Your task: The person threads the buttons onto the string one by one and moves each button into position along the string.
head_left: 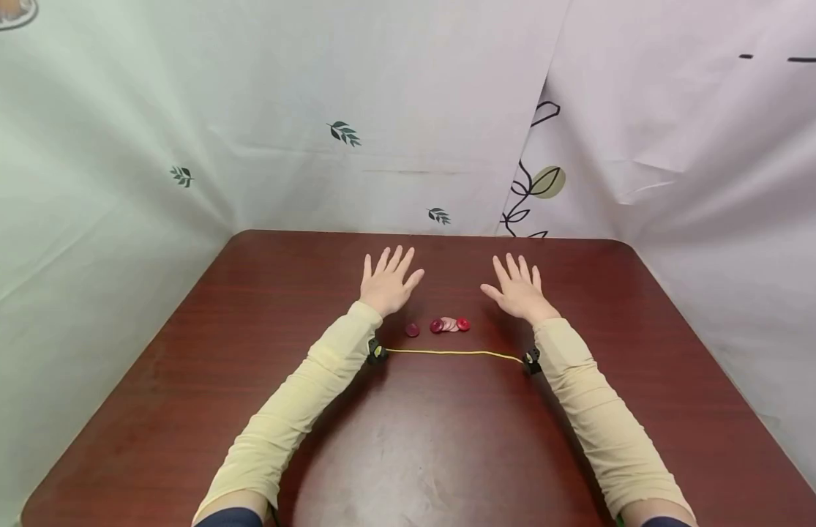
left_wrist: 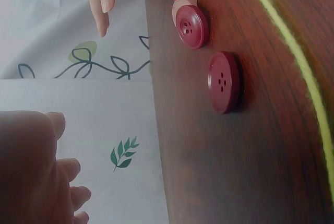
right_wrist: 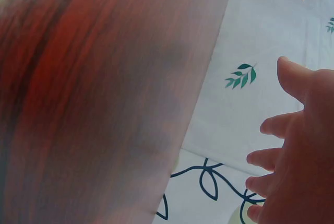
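My left hand (head_left: pixel 388 287) is held out beyond the buttons with its fingers spread and straight, gripping nothing. Across from it, my right hand (head_left: pixel 517 291) has its fingers spread the same way and is likewise bare. Between the wrists, on the table, a dark red button (head_left: pixel 412 330) lies alone; the left wrist view shows its four holes. Just right of it, another dark red button (head_left: pixel 437 326), several overlapping pale pink discs (head_left: pixel 449 324) and a bright red button (head_left: pixel 463 324) form a row. A yellow string (head_left: pixel 447 352) stretches across the near side of the buttons.
The brown wooden table (head_left: pixel 427 432) has rounded far corners. White cloth (head_left: pixel 408 95) with leaf prints hangs behind it and along the sides. A small black camera (head_left: pixel 377 353) sits under the left wrist, another camera (head_left: pixel 532 359) under the right.
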`<state>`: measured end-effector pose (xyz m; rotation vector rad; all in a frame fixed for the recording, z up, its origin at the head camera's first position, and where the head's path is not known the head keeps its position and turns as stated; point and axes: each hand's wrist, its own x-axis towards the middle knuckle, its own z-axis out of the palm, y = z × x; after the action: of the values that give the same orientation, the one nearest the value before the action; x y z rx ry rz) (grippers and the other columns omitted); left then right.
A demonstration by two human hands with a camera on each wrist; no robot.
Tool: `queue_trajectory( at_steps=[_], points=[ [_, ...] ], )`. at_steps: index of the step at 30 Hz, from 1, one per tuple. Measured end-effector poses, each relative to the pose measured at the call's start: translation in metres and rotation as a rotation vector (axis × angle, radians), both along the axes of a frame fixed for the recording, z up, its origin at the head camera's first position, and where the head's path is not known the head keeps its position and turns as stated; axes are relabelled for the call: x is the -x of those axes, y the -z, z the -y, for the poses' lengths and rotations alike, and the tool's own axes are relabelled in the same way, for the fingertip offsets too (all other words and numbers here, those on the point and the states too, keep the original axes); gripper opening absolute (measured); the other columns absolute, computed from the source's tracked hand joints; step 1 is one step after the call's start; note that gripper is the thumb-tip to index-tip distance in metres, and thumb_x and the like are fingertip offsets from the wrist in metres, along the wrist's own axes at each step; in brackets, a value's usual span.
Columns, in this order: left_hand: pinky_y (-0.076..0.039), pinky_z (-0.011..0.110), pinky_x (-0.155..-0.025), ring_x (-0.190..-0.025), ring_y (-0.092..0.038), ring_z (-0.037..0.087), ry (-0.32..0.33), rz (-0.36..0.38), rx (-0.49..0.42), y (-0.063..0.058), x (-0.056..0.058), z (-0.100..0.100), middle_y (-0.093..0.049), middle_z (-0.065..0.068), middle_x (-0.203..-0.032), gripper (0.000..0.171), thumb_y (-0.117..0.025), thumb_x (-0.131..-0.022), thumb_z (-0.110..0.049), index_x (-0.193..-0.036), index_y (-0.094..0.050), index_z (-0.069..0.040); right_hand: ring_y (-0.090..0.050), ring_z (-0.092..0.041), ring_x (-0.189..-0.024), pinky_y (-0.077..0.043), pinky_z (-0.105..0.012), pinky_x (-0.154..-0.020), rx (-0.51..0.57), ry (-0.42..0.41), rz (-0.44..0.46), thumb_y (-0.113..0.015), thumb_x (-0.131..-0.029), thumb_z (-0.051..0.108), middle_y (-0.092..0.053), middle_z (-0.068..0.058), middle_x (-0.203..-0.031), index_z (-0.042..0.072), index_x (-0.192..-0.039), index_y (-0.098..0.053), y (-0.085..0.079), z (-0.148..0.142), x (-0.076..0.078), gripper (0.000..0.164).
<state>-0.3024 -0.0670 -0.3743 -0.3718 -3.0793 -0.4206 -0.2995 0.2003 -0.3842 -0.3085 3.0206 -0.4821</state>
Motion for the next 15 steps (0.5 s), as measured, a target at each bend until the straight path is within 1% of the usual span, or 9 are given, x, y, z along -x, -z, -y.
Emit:
queue_trajectory(
  at_steps=[3, 6, 10, 12, 15],
  points=[
    [0.005, 0.053, -0.121, -0.153, -0.005, 0.023, -0.003, -0.001, 0.004, 0.0001, 0.0003, 0.0006, -0.014, 0.001, -0.164, 0.064, -0.021, -0.101, -0.058, -0.156, -0.012, -0.027, 0.009, -0.045, -0.148, 0.008, -0.062, -0.116, -0.012, -0.002, 0.012, -0.039, -0.101, 0.043, 0.0, -0.025, -0.161, 0.004, -0.155, -0.009, -0.0011, 0.0005, 0.0001, 0.072],
    [0.007, 0.053, -0.121, -0.153, -0.004, 0.023, -0.001, 0.005, -0.005, 0.0003, 0.0007, 0.0009, -0.015, 0.001, -0.164, 0.064, -0.02, -0.101, -0.058, -0.156, -0.013, -0.027, 0.009, -0.046, -0.148, 0.008, -0.062, -0.116, -0.023, 0.004, 0.018, -0.038, -0.102, 0.043, 0.001, -0.026, -0.161, 0.003, -0.154, -0.011, -0.0022, 0.0003, -0.0005, 0.072],
    [0.008, 0.052, -0.121, -0.153, -0.005, 0.022, -0.008, 0.005, -0.015, 0.0005, 0.0011, 0.0002, -0.02, 0.001, -0.163, 0.063, -0.019, -0.101, -0.059, -0.156, -0.015, -0.028, 0.009, -0.045, -0.148, 0.008, -0.062, -0.116, -0.008, 0.017, -0.005, -0.039, -0.101, 0.043, 0.0, -0.027, -0.161, 0.001, -0.154, -0.012, -0.0031, 0.0003, -0.0012, 0.072],
    [0.007, 0.051, -0.121, -0.153, -0.006, 0.022, -0.012, 0.007, -0.02, 0.0007, 0.0008, -0.0005, -0.021, 0.001, -0.162, 0.063, -0.018, -0.101, -0.059, -0.156, -0.016, -0.029, 0.009, -0.044, -0.149, 0.008, -0.062, -0.117, 0.001, 0.025, -0.019, -0.04, -0.101, 0.043, 0.0, -0.026, -0.161, 0.003, -0.154, -0.01, -0.0034, 0.0005, -0.0015, 0.073],
    [0.003, 0.052, -0.122, -0.153, -0.011, 0.024, -0.002, 0.028, -0.045, 0.0007, -0.0006, -0.0013, -0.025, 0.004, -0.161, 0.062, -0.021, -0.101, -0.057, -0.156, -0.017, -0.027, 0.01, -0.044, -0.149, 0.008, -0.061, -0.116, 0.022, 0.039, -0.029, -0.041, -0.101, 0.043, 0.001, -0.025, -0.161, 0.005, -0.155, -0.006, -0.0039, 0.0011, -0.0017, 0.075]
  ],
)
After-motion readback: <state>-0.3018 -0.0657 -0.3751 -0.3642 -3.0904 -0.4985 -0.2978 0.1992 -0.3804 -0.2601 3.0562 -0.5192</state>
